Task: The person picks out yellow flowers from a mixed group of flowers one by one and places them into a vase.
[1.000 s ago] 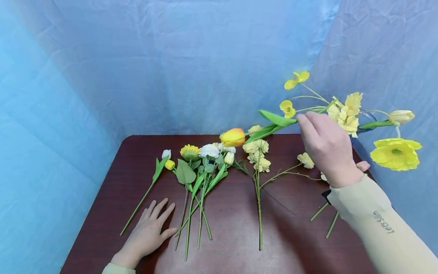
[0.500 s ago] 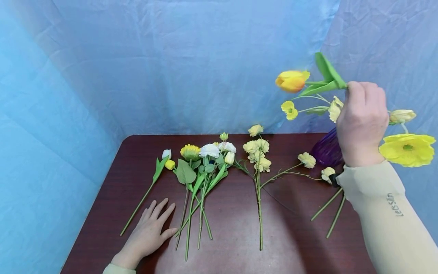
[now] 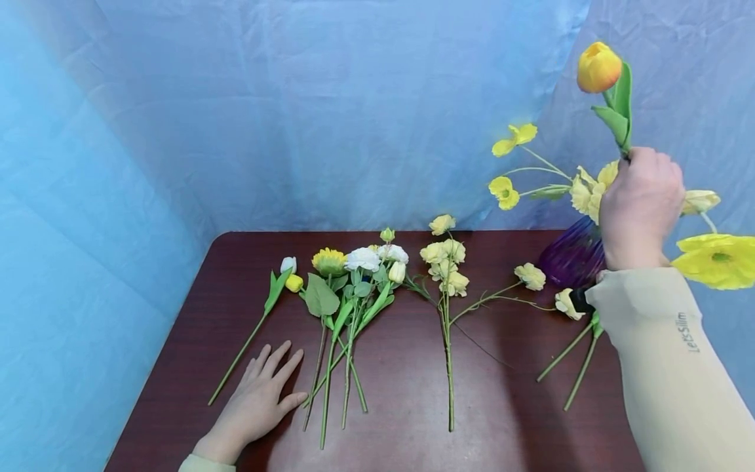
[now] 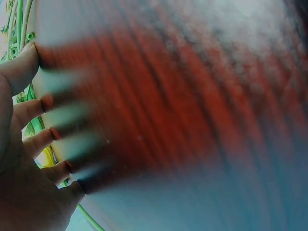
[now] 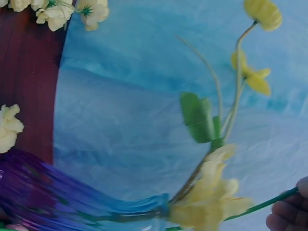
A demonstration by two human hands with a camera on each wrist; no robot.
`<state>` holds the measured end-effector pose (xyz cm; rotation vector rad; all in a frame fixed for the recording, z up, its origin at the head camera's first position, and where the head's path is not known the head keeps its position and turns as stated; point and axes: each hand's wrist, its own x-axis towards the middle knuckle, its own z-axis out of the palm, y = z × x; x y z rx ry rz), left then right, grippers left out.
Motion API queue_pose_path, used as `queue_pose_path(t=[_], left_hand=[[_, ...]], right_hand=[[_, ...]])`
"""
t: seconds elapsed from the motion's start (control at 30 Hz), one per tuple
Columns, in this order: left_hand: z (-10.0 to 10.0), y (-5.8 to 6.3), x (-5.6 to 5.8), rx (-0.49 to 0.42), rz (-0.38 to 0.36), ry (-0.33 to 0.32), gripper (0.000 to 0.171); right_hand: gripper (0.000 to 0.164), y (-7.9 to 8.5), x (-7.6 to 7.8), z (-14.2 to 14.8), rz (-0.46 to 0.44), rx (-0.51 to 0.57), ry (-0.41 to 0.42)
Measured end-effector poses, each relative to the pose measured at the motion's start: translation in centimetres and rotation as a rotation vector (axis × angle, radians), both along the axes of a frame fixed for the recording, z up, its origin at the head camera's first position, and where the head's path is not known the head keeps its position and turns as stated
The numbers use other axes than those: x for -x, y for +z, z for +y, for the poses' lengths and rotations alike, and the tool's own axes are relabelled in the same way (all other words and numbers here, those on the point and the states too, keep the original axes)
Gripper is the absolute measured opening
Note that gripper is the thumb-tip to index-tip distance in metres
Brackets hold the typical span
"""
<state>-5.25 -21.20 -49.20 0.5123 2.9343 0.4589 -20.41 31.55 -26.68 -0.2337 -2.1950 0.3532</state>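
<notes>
My right hand grips a yellow-orange tulip by its stem just under the leaves, bloom upward, above a purple-blue glass vase. In the right wrist view the tulip's green stem runs from the fingers towards the vase mouth, partly behind a pale yellow flower; whether its tip is inside is hidden. Yellow poppies and other blooms spread from the vase. My left hand rests flat on the table with fingers spread, its thumb beside several flower stems.
On the dark red table lie a white-and-yellow tulip stem, a bunch with a sunflower and white blooms, and a branched pale-yellow spray. Two green stems lie below the right forearm. Blue cloth hangs behind.
My right hand has moved right and up to the vase, and the tulip has turned from lying sideways to nearly upright. The left hand has stayed in place.
</notes>
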Motion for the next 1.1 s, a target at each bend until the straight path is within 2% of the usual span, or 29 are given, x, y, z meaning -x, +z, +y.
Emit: queue_pose_path(t=[0.13, 0.3, 0.43, 0.5, 0.6, 0.8, 0.9, 0.93, 1.03, 1.1], left_hand=[[0.0, -0.1, 0.0, 0.015, -0.009, -0.001, 0.072], [0.1, -0.3, 0.0, 0.017, -0.008, -0.005, 0.072], [0.1, -0.2, -0.1, 0.008, -0.003, -0.004, 0.071], [0.0, -0.1, -0.1, 0.005, -0.001, -0.003, 0.071], [0.0, -0.1, 0.0, 0.005, 0.0, -0.003, 0.071], [0.0, -0.1, 0.0, 0.008, -0.003, -0.003, 0.071], [-0.1, -0.3, 0.0, 0.01, 0.002, -0.002, 0.071], [-0.1, -0.3, 0.0, 0.013, 0.002, -0.003, 0.071], [0.0, -0.2, 0.1, 0.015, 0.0, -0.003, 0.071], [0.1, 0.0, 0.1, 0.017, -0.005, -0.004, 0.071]], right_hand=[[0.03, -0.5, 0.3, 0.8, -0.124, 0.107, -0.105], [0.034, -0.9, 0.4, 1.5, -0.193, 0.18, -0.26], [0.038, -1.2, 0.1, 1.9, -0.237, 0.197, -0.292], [0.038, -1.4, 0.0, 2.1, -0.231, 0.196, -0.284], [0.033, -2.2, -0.1, 2.4, -0.165, 0.171, -0.267], [0.017, -3.6, -0.2, 2.1, 0.041, 0.153, -0.186], [0.005, -4.7, -0.8, 1.5, 0.162, 0.154, -0.097], [0.005, -5.0, -1.1, 1.1, 0.192, 0.156, -0.074], [0.008, -6.5, -2.0, 0.0, 0.216, 0.137, -0.004], [0.012, -7.5, -2.7, -0.8, 0.129, 0.134, 0.031]])
